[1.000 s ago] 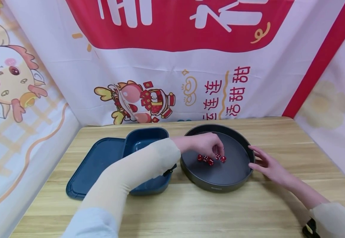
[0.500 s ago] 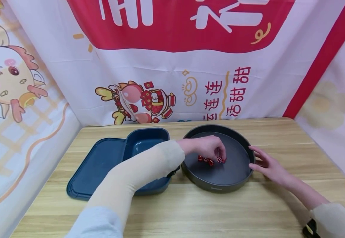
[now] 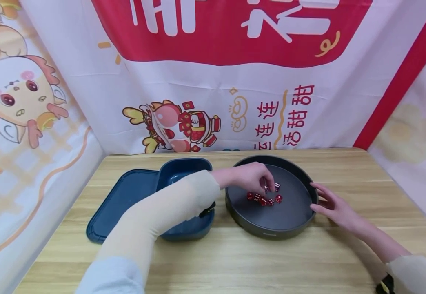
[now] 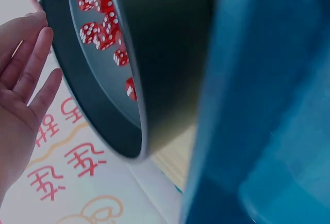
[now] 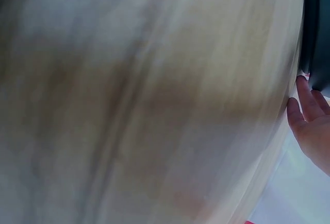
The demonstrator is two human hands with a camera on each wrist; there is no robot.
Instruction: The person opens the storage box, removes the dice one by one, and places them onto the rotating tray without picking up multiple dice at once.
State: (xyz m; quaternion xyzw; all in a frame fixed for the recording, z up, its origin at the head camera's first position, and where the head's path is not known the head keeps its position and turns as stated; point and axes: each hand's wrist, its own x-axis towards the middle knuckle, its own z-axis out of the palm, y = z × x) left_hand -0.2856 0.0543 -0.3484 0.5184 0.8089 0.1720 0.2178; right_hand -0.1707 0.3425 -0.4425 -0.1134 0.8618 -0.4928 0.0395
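Several red dice with white dots (image 3: 263,201) lie on the floor of a round dark grey pan (image 3: 268,235). My left hand (image 3: 252,176) reaches over the pan's left side, its fingers bent down close above the dice. In the left wrist view the fingers of that hand (image 4: 23,80) are loosely spread, and no die shows in them. At the pan's right side my right hand (image 3: 336,205) rests its fingertips against the rim and outer wall. The right wrist view shows its extended fingers (image 5: 309,103) at the dark wall.
To the left of the pan stands a dark blue rectangular container (image 3: 189,233), partly covered by my left sleeve. A dark blue lid (image 3: 125,200) lies flat beside it on the wooden table (image 3: 235,265). Printed cloth (image 3: 227,77) hangs behind and at both sides.
My left hand has shifted slightly up and left from the dice it was over. The dice on the right now lie farther apart and show more. The right hand stays at the pan's rim.
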